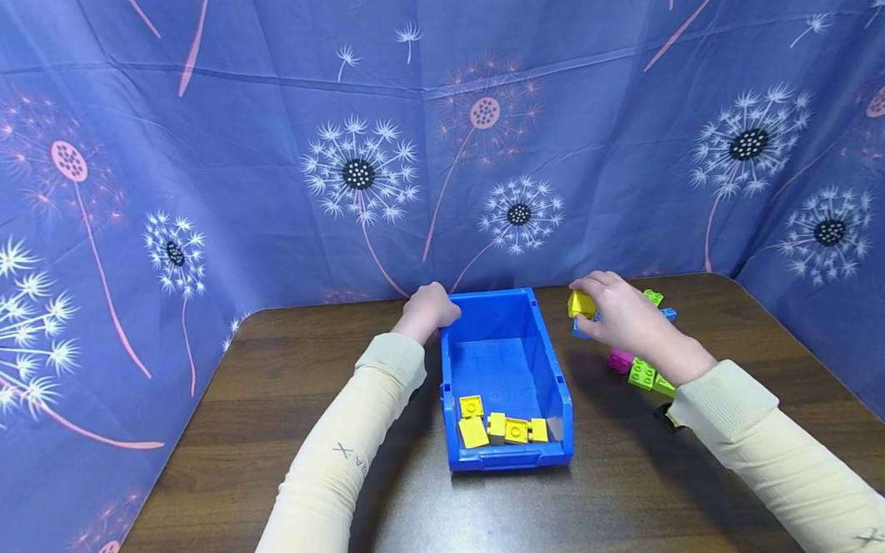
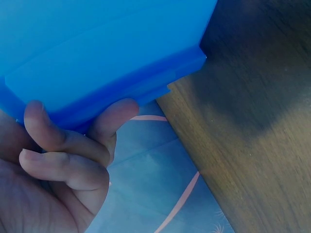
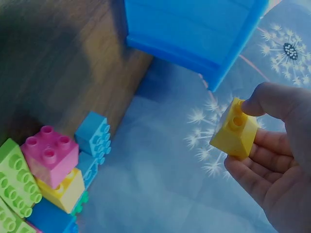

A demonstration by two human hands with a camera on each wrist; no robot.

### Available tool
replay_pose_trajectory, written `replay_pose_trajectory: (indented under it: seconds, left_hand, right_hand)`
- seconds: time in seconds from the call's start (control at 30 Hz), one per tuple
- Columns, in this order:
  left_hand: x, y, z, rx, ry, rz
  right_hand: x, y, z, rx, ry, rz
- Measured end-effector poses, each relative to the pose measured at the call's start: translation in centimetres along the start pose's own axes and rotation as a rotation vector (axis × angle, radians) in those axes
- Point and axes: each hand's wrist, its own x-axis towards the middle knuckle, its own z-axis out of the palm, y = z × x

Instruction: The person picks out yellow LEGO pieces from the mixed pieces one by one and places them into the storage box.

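Observation:
At the far left corner of a blue plastic bin [image 1: 492, 357], my left hand [image 1: 431, 305] grips the rim. Its curled fingers [image 2: 119, 114] lie against the bin's edge in the left wrist view. My right hand [image 1: 625, 317] is raised to the right of the bin and pinches a yellow toy building block [image 3: 235, 128] with sloped sides between thumb and fingers. Several yellow blocks [image 1: 516, 430] lie inside the bin at its near end.
Right of the bin, partly behind my right hand, is a pile of blocks: a pink block [image 3: 50, 154], a green block [image 3: 17, 177], a yellow block [image 3: 65, 189] and blue blocks [image 3: 93, 133]. A blue dandelion-print curtain [image 1: 438, 185] hangs behind the wooden table [image 1: 271, 452].

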Motion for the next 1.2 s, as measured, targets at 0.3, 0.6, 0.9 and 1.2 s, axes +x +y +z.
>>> replay_pose_trajectory:
  seconds: [0.3, 0.6, 0.9, 1.2]
  left_hand:
    - [-0.1, -0.1, 0.0, -0.001, 0.002, 0.012]
    - [-0.1, -0.1, 0.1, -0.007, 0.011, 0.015]
    - [0.0, -0.1, 0.0, 0.0, 0.003, 0.011]
    - [-0.4, -0.1, 0.0, -0.017, 0.026, 0.023]
  right_hand:
    - [-0.1, -1.6, -0.8, 0.002, 0.022, -0.037]
    - [0.0, -2.8, -1.1, 0.022, 0.07, -0.1]
    - [-0.1, -4.4, -1.3, 0.02, 0.095, -0.142]
    - [-0.2, -6.0, -1.5, 0.025, 0.094, -0.194]
